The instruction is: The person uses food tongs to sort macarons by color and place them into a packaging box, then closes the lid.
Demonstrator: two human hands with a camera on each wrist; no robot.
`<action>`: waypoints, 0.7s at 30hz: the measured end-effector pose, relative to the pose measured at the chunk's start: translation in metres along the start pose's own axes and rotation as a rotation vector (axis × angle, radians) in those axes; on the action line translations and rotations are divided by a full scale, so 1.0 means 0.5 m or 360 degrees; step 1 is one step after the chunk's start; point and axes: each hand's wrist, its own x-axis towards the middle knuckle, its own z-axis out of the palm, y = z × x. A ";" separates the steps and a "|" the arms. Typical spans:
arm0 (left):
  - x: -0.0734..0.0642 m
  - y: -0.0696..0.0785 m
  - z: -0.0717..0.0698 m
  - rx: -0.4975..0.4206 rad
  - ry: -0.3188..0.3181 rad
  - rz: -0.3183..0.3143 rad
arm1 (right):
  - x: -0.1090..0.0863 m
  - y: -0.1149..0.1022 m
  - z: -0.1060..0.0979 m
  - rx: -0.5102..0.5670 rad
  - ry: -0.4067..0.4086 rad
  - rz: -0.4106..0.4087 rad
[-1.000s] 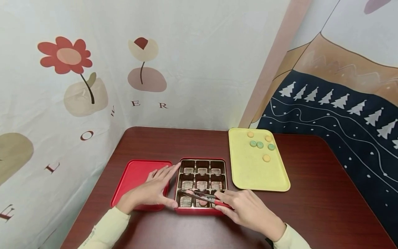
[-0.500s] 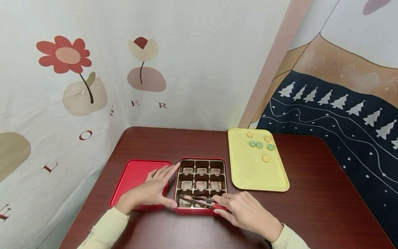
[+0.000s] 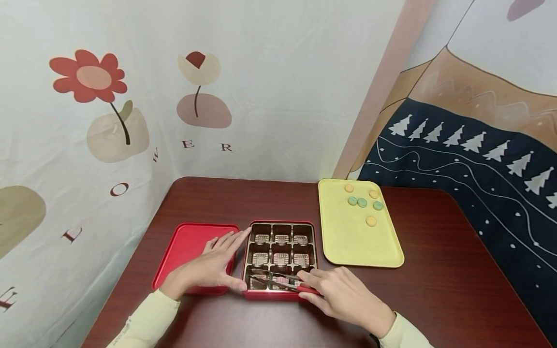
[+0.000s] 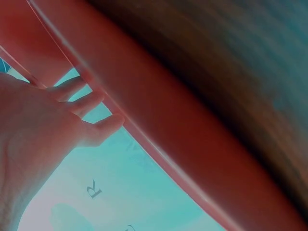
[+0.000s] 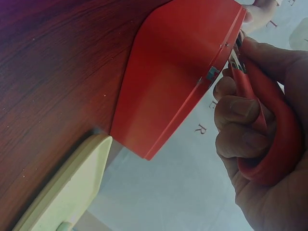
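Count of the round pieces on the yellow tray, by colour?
Yellow pieces: 3
Green pieces: 3
Total: 6

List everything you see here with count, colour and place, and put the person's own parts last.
Table: one, reddish brown, under everything
Red box: one, red, table's middle
Insert: one, dark with gold, nine compartments, inside the box
Red tray: one, red, left of the box
Yellow tray: one, pale yellow, right of the box
Round pieces: six, three yellow-orange, three green, on the yellow tray
Pink piece: at least one, front middle compartment, partly hidden
Tongs: one, red handle, over the front row
Printed cloths: white and dark blue areas, behind
Sleeves: two, pale yellow, bottom
Left hand: one, at the box's left edge
Right hand: one, gripping the tongs
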 end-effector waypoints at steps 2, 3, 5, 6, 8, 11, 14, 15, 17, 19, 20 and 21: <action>0.000 0.000 0.000 0.0005 0.0004 0.0005 | 0.001 0.001 0.001 -0.0006 0.0008 -0.0006; 0.000 0.000 -0.001 0.0006 0.0005 0.0007 | 0.001 0.002 0.001 -0.0010 0.0010 -0.0008; 0.000 0.000 -0.001 0.0006 0.0008 0.0012 | 0.002 0.003 0.001 -0.0012 0.0001 -0.0006; 0.000 0.000 -0.001 0.0006 0.0009 0.0012 | 0.002 0.004 0.000 -0.0011 -0.0008 -0.0001; 0.000 0.000 -0.001 0.0003 0.0010 0.0013 | 0.001 0.006 -0.003 -0.0003 -0.0031 0.0015; -0.001 0.000 0.000 -0.0004 0.0011 0.0017 | -0.001 0.008 -0.007 0.0019 -0.0073 0.0044; 0.000 -0.002 0.000 -0.0003 0.0008 0.0019 | -0.004 0.009 -0.009 0.0060 -0.0097 0.0067; 0.000 -0.002 0.000 -0.0002 0.0008 0.0020 | -0.005 0.009 -0.009 0.0070 -0.0101 0.0070; 0.000 -0.003 0.000 0.0000 0.0006 0.0019 | -0.007 0.009 -0.009 0.0092 -0.0100 0.0077; 0.001 -0.003 0.000 -0.0003 0.0003 0.0018 | -0.008 0.009 -0.009 0.0110 -0.0097 0.0083; 0.000 -0.003 0.000 -0.0006 0.0001 0.0017 | -0.009 0.009 -0.010 0.0116 -0.0098 0.0087; 0.000 -0.003 0.000 -0.0007 0.0000 0.0016 | -0.010 0.010 -0.010 0.0120 -0.0096 0.0090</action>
